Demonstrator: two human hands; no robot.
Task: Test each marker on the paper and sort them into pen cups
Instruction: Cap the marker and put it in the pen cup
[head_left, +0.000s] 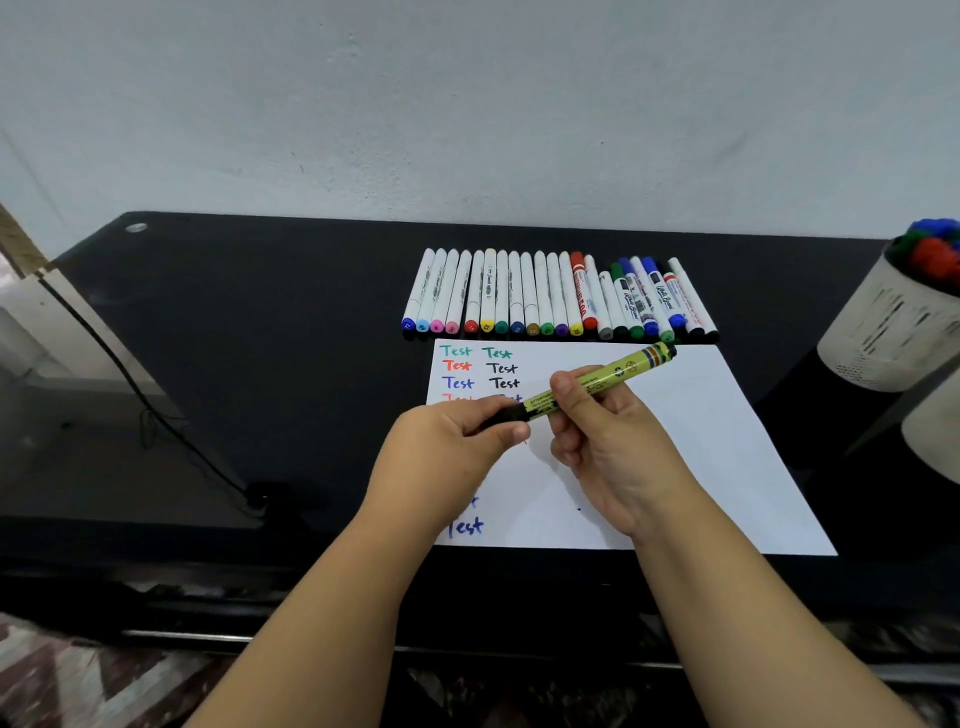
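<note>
A: Why is the marker (587, 385) held over the paper (675, 447) at frame centre?

B: Likely uncapping or recapping it; I can't tell which. The right hand (608, 441) curls round the yellow-green barrel, the left hand (457, 441) pinches the black cap (506, 414).

A: Pose?

B: Both forearms rise from the bottom edge and converge. The row (558, 301) waits above; 1 cup (893, 322) stands at the right.

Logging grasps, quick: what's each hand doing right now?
Left hand: grips the black cap end of the yellow-green marker.
Right hand: holds the marker's barrel.
</note>
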